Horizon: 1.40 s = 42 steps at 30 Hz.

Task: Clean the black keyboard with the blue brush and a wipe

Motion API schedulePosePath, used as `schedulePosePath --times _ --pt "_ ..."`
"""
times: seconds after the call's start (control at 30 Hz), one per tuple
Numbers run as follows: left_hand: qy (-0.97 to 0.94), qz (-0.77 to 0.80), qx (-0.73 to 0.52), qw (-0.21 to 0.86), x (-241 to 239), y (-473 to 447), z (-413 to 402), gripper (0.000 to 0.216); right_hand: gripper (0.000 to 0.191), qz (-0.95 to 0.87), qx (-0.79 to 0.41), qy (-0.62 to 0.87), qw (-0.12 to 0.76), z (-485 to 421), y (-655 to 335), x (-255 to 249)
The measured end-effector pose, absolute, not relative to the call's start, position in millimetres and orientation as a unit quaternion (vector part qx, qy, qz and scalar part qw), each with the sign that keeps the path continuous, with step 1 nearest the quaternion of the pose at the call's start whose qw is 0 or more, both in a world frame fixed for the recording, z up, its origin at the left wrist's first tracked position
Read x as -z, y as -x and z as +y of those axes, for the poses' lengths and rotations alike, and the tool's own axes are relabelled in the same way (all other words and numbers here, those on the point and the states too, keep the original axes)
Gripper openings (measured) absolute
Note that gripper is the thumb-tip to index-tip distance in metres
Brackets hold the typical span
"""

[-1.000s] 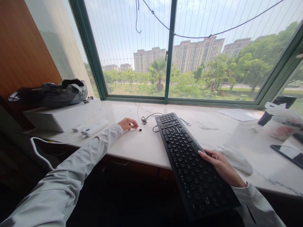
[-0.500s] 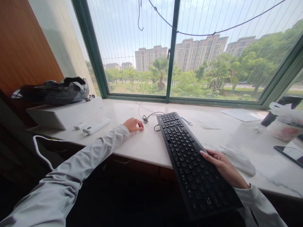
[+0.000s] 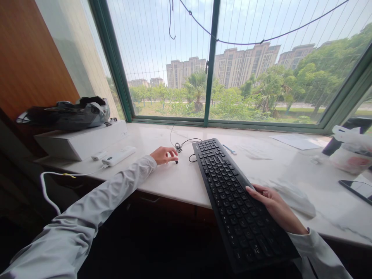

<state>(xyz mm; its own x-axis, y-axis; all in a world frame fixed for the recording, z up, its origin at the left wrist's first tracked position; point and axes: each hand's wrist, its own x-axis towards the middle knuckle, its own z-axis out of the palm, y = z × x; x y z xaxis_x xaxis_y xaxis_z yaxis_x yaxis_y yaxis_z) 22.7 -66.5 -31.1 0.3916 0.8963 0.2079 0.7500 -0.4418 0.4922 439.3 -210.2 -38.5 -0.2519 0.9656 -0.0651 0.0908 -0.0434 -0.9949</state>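
Observation:
A black keyboard (image 3: 229, 190) is tilted lengthwise, its far end at the table and its near end sticking out past the front edge. My right hand (image 3: 274, 205) grips its right side, thumb on top and the other fingers largely hidden underneath. Left of the keyboard, my left hand (image 3: 164, 155) is low over the table, thumb and forefinger pinched together. At those fingertips is a small black piece (image 3: 176, 162) that looks like a keycap. A thin black cable (image 3: 179, 147), knotted into a bundle, lies just beyond my left hand.
On the white table (image 3: 171, 182), a power strip (image 3: 119, 155) and a white box (image 3: 78, 141) with a black bag (image 3: 75, 112) on it are at left. A blue stick (image 3: 229, 149), a plastic bag (image 3: 293, 197), papers (image 3: 299, 141) and a phone (image 3: 359, 190) lie to the right.
The small black piece now shows at my left fingertips; before it was out of sight. My left hand has shifted slightly. My right hand and the keyboard stay nearly still.

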Motion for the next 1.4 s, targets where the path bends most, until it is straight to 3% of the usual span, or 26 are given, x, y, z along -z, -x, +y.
schedulePosePath --times 0.1,0.4,0.63,0.93,1.1,1.4 --pt "-0.834 0.489 -0.205 0.150 32 -26 -66 0.048 0.044 -0.565 -0.554 0.464 0.399 -210 -439 39" --pt "-0.825 0.486 -0.199 0.209 34 -30 -60 0.030 0.047 -0.559 -0.559 0.463 0.401 -211 -439 38" --pt "-0.812 0.497 -0.222 0.211 37 -35 -59 0.046 0.055 -0.550 -0.570 0.468 0.391 -211 -440 40" --pt "-0.827 0.474 -0.264 0.146 21 -40 -55 0.035 0.050 -0.543 -0.582 0.457 0.397 -210 -438 37" --pt "-0.785 0.506 -0.352 0.059 -7 -52 -4 0.031 0.056 -0.551 -0.569 0.466 0.395 -211 -437 35" --pt "-0.746 0.617 -0.241 0.075 3 -91 119 0.012 0.049 -0.553 -0.582 0.443 0.399 -211 -436 37"
